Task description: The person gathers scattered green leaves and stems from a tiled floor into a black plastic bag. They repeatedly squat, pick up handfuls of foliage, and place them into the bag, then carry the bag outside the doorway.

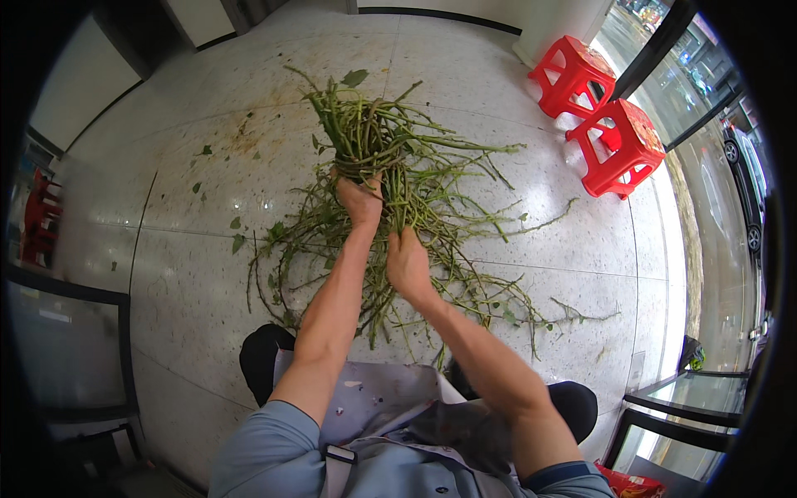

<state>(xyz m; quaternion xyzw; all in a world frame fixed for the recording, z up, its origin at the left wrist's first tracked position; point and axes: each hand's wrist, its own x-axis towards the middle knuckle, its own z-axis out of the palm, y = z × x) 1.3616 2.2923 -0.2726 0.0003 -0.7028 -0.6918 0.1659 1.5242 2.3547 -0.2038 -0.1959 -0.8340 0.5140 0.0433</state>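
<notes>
My left hand [360, 200] is wrapped around the lower part of a thick bundle of long green and brown plant stems [358, 127]. The bundle stands up from the hand with its cut ends fanning out, and a few stems are wound around its middle. Closer to me and slightly to the right, my right hand [409, 264] has its fingers closed on some stems hanging from the bundle; its fingertips are partly hidden. Beneath both hands a loose tangle of stems [454, 239] with a few leaves spreads over the speckled floor [205, 299].
Two red plastic stools [622, 146] stand by the glass front at the right. Torn leaves [238, 243] and brown dirt [246, 134] lie on the floor to the left. Black-framed glass panels [68, 342] flank me on both sides. A car [744, 180] is outside.
</notes>
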